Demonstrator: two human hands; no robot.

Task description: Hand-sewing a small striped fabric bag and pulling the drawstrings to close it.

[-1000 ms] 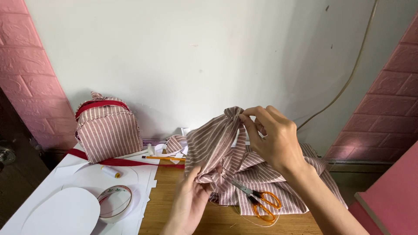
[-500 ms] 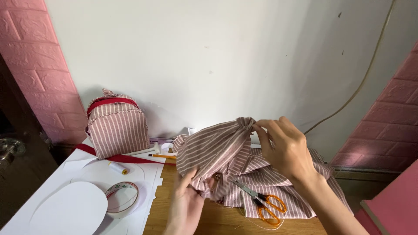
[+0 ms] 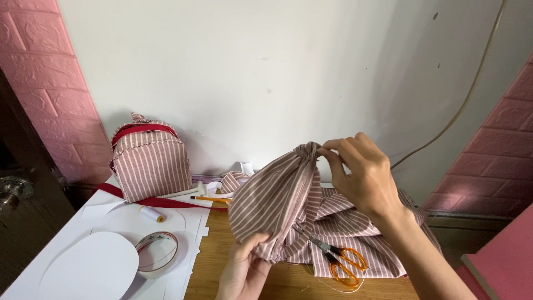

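Striped fabric (image 3: 277,203) is up off the surface (image 3: 222,266), stretched between both hands. Right hand (image 3: 363,175) pinches the gathered top edge, fingertips clenched on the bunched cloth. Left hand (image 3: 244,272) grips the lower edge from below, fingers curled into the folds. So the piece hangs roughly diagonal, high end at right hand, low end at left.

Fabric: pink-brown with thin white stripes, soft, heavily creased, puckered to a knot-like gather at the top. The rest of it trails down and lies heaped on the wooden surface behind the hands.

Orange-handled scissors (image 3: 336,261) lie on that heap, just right of the left hand. Small backpack (image 3: 149,161) in matching stripe with red trim stands against the wall, well left. Tape roll (image 3: 157,250) and thread spool (image 3: 151,214) sit on white paper patterns (image 3: 89,266).
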